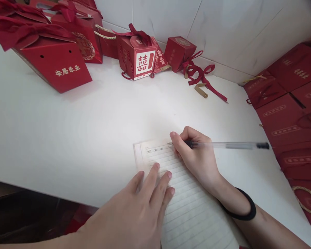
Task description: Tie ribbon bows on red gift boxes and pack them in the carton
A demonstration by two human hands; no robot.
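A lined notebook (189, 204) lies on the white table, a few handwritten numbers along its top line. My right hand (197, 157) grips a clear pen (233, 145) with a black cap end. The pen's tip is at the top line, just right of the last number. My left hand (142, 204) rests flat on the left part of the page, fingers spread and touching the paper. A black band circles my right wrist.
Red gift boxes with ribbons (54, 65) stand at the back left. A smaller box with a white label (138, 57), another red box (180, 53) and loose ribbon (209, 81) sit by the tiled wall. Red bags (285, 114) line the right side. The table's edge runs along the lower left.
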